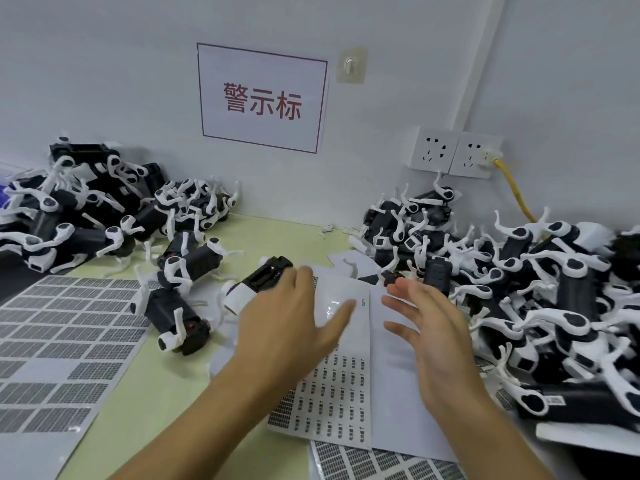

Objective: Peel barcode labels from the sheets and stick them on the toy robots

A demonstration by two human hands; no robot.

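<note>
Both hands hover over the label sheet at the centre of the worktop. The left hand and right hand have fingers released and spread, grasping nothing. A toy robot lies just beyond the sheet's far-left corner, close to the left fingertips. Recommended: steady the sheet with one palm (labels look small), lift a label by its corner, and avoid creasing it.

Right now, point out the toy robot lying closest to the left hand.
The toy robot just beyond the left hand, alone between the two piles, black belly panel up. Every other robot lies farther off.
</note>
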